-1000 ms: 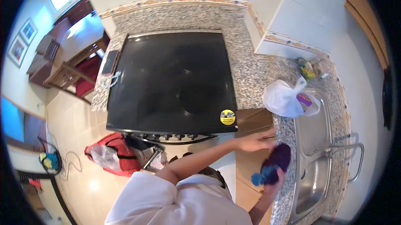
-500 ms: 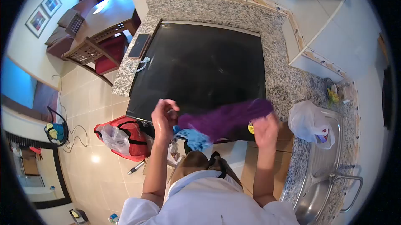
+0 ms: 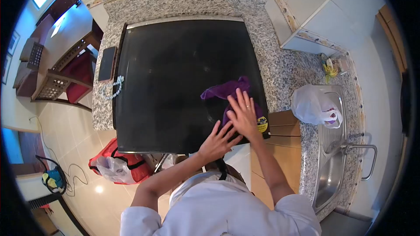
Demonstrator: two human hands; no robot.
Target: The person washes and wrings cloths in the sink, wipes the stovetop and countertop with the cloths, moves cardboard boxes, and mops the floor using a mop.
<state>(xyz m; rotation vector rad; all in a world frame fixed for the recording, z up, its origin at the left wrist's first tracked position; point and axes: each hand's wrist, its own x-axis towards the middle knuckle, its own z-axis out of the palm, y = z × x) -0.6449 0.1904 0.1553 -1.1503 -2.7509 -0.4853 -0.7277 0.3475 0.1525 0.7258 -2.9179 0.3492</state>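
A purple cloth lies bunched on the black glossy panel, near its front right corner. On top of it rests my right hand, fingers stretched out and spread, pressing it against the panel. My left hand is just left of the right one, at the panel's front edge. Its fingers are extended and apart, with the tips close to the cloth and the right hand; whether they touch the cloth I cannot tell. A round yellow sticker shows beside my right hand.
Speckled granite counter surrounds the panel. A phone and a beaded string lie at its left. To the right, a white plastic bag stands by the steel sink. A red bag sits on the floor.
The purple cloth went from being held stretched in the air to lying on the panel under my right hand. My hands came together. The light blue cloth is no longer visible.
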